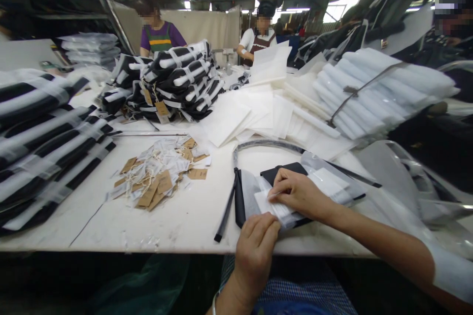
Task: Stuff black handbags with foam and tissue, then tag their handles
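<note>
A black bag [240, 199] with a long strap [273, 143] lies on the white table, partly covered by translucent white wrapping [251, 192]. My left hand [256, 246] is closed at the bag's near edge, its fingertips on the wrapping. My right hand [295, 194] reaches in from the right, thumb and fingers pinched together on the white wrapping over the middle of the bag. A dark strap end [225, 214] hangs towards the table's front edge, left of the bag.
Brown and white tags [158, 177] with strings lie heaped on the table [96, 226]. Wrapped black bags are stacked at far left [44, 157] and behind the tags [177, 78]. White sheets [254, 113] and a strapped bundle [377, 88] lie beyond. Two people [160, 34] [258, 37] stand opposite.
</note>
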Motion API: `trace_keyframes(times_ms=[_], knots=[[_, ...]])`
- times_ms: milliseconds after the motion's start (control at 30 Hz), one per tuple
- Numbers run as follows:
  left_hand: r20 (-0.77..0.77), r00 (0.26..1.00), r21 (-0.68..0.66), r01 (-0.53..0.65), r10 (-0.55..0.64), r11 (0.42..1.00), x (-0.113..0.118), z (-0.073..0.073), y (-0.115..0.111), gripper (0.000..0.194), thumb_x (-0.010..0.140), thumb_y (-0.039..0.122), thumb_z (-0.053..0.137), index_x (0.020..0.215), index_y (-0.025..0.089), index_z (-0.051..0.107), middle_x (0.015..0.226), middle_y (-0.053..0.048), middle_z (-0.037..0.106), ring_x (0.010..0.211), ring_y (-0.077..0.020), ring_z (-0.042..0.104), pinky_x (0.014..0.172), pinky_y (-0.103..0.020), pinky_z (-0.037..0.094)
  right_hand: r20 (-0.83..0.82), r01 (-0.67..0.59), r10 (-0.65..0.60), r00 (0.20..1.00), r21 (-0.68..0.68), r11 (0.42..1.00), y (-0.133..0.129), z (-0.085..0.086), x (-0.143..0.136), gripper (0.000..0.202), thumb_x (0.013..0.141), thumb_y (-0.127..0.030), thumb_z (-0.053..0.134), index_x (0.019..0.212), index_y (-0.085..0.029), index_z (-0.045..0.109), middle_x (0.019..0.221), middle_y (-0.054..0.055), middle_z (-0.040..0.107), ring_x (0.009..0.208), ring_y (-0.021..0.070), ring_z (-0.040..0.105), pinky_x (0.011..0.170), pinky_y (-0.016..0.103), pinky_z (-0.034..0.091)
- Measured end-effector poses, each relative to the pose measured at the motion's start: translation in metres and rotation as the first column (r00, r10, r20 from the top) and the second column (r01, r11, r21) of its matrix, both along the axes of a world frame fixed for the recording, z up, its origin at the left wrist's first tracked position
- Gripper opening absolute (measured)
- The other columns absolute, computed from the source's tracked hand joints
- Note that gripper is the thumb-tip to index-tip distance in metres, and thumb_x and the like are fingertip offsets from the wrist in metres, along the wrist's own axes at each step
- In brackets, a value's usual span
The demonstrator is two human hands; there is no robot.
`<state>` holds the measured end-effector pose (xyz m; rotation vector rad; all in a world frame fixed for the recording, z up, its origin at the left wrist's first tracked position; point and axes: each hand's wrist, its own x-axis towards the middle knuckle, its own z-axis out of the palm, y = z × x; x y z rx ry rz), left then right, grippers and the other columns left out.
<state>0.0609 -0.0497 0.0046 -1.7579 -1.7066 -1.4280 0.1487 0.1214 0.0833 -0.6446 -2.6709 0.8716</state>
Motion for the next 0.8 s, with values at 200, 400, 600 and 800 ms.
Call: trace_keyframes(times_ms=[200,400,600,800], knots=[[-0.002,0.999,-0.009,-0.039,0.039,0.999,0.002,0.001,0.002,0.015,0.095,0.008,0.053,0.094,0.018,0.065,0.093,-0.006,0.073,0.091,-0.0177,0.068,0.09,-0.032,0.056,0.112,0.072,-0.073,0.991,0.018,0.997,0.003,-0.001,-0.009,0.004,0.075,-0.028,0.08,0.074,-0.025,0.079,0.074,-0.001,0.06,0.072,0.0141,0.059,0.064,0.026,0.039],[-0.067,0.996,-0.049,-0.065,0.062,0.997,-0.002,0.004,0.002,0.026,0.097,0.011,0.049,0.119,0.017,0.063,0.104,-0.009,0.071,0.096,-0.018,0.068,0.084,-0.029,0.059,0.202,0.085,-0.082,0.976,-0.004,0.996,0.012,-0.002,-0.02,0.026,0.074,-0.03,0.079,0.093,-0.021,0.064,0.073,-0.004,0.067,0.068,0.0135,0.061,0.059,0.024,0.034],[-0.217,0.976,-0.184,-0.053,0.012,0.982,0.001,0.007,-0.004,0.036,0.096,0.009,0.048,0.129,0.014,0.06,0.124,-0.013,0.068,0.109,-0.0232,0.064,0.094,-0.037,0.058,0.22,0.055,-0.057,0.974,0.017,0.998,0.02,0.0,-0.029,0.028,0.076,-0.028,0.078,0.092,-0.022,0.056,0.073,-0.005,0.068,0.067,0.0141,0.061,0.057,0.024,0.031],[-0.348,0.935,-0.269,-0.174,0.073,0.947,0.01,0.01,-0.008,0.047,0.088,-0.001,0.045,0.132,0.013,0.057,0.134,-0.014,0.063,0.128,-0.0301,0.055,0.099,-0.048,0.056,0.13,0.038,-0.047,0.99,0.073,0.997,0.019,-0.004,-0.033,0.019,0.079,-0.02,0.075,0.089,-0.02,0.059,0.077,-0.001,0.068,0.071,0.0155,0.06,0.06,0.024,0.033]])
